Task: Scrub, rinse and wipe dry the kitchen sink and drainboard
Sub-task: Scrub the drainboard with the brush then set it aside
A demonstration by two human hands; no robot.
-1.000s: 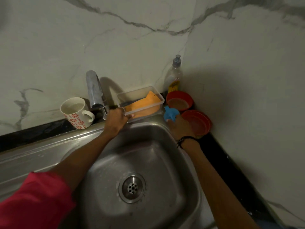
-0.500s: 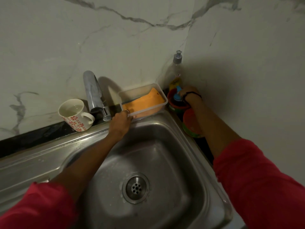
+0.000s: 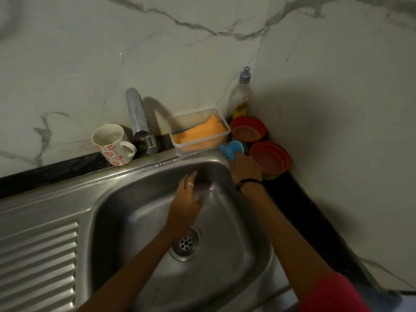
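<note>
The steel sink (image 3: 247, 248) fills the middle of the view, its drain (image 3: 186, 242) near the centre. A ribbed drainboard (image 3: 38, 262) lies to its left. My left hand (image 3: 186, 199) hangs over the basin with straight fingers and holds nothing. At the sink's back right corner my right hand (image 3: 244, 167) grips a blue scrubber (image 3: 231, 149). A clear tub (image 3: 180, 134) with an orange cloth (image 3: 200, 134) sits on the back rim.
A chrome tap (image 3: 139, 120) stands behind the sink beside a flowered mug (image 3: 111, 145). A dish-soap bottle (image 3: 242, 93) and red bowls (image 3: 247, 129) (image 3: 270, 158) crowd the back right corner. Marble walls close in behind and to the right.
My left hand has let go of the clear tub and dropped over the basin. My right hand has come back from the red bowl by the bottle to the sink's corner with the blue scrubber.
</note>
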